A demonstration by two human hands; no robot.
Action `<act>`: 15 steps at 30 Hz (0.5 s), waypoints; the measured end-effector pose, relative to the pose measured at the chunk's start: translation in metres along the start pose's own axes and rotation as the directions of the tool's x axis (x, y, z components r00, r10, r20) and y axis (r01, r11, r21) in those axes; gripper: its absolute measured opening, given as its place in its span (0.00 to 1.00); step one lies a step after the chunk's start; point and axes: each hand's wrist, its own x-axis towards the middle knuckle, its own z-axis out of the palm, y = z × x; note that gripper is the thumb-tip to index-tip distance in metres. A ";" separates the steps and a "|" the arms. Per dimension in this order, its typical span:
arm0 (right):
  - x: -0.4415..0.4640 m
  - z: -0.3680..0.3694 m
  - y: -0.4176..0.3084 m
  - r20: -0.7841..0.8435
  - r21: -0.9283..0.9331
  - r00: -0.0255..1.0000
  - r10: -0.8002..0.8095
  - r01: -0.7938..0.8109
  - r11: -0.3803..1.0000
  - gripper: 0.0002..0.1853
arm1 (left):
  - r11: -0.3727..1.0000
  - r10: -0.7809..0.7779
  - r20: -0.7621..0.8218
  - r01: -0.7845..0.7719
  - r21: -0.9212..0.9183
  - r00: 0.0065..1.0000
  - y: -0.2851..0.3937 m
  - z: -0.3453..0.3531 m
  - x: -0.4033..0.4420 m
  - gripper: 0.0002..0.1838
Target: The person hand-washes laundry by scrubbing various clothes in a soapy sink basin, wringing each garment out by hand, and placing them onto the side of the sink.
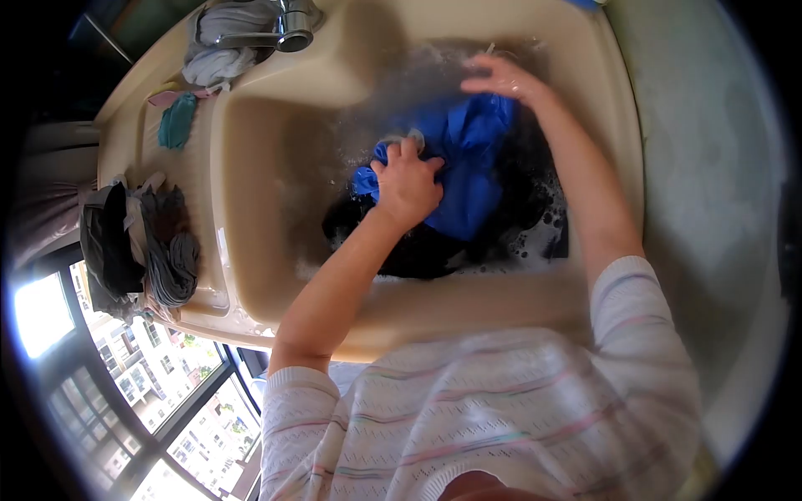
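Observation:
A wet blue garment (pixel 468 184) lies partly in the water of the beige sink (pixel 276 167). My left hand (pixel 408 185) is on its left side, fingers curled into the bunched blue cloth near a small pale grey patch. At the far side of the basin, my right hand (pixel 508 81) is raised just beyond the blue garment's top edge. Its fingers are stretched out and hold nothing that I can see. Dark cloth (pixel 426 252) soaks beneath and around the blue garment, with bubbles on the water at its right.
A chrome faucet (pixel 292 29) stands at the back left, beside bunched grey cloth (pixel 230 42). On the left ledge lie a teal cloth (pixel 176 121) and a heap of dark and grey clothes (pixel 142 242). A window (pixel 159 376) is at lower left, a pale wall (pixel 702 167) at right.

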 end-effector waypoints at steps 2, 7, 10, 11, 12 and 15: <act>0.003 0.034 0.016 0.249 -0.388 0.969 -0.007 0.107 0.915 0.20 | 0.950 -0.170 -0.077 0.143 -0.276 0.982 -0.026 -0.006 0.015 0.17; -0.022 0.011 0.012 0.160 0.205 0.964 0.214 -0.245 0.948 0.16 | 0.822 -0.501 -0.022 0.467 -0.327 0.865 -0.137 -0.004 0.015 0.18; -0.027 0.009 0.018 -0.016 0.194 0.977 0.212 -0.205 0.959 0.21 | 0.816 -0.456 0.031 0.432 -0.383 0.889 -0.142 0.006 0.011 0.21; -0.028 0.014 0.013 0.061 0.083 0.982 0.177 -0.181 0.980 0.21 | 0.805 -0.431 0.077 0.422 -0.417 0.899 -0.142 0.011 0.011 0.22; -0.032 0.020 -0.004 0.138 -0.025 0.979 0.150 -0.148 0.989 0.22 | 0.823 -0.396 0.147 0.422 -0.380 0.906 -0.147 0.021 0.014 0.23; -0.025 0.001 -0.015 0.234 -0.014 0.960 0.154 -0.155 0.988 0.19 | 0.846 -0.369 0.358 0.469 -0.252 0.858 -0.160 0.029 0.023 0.24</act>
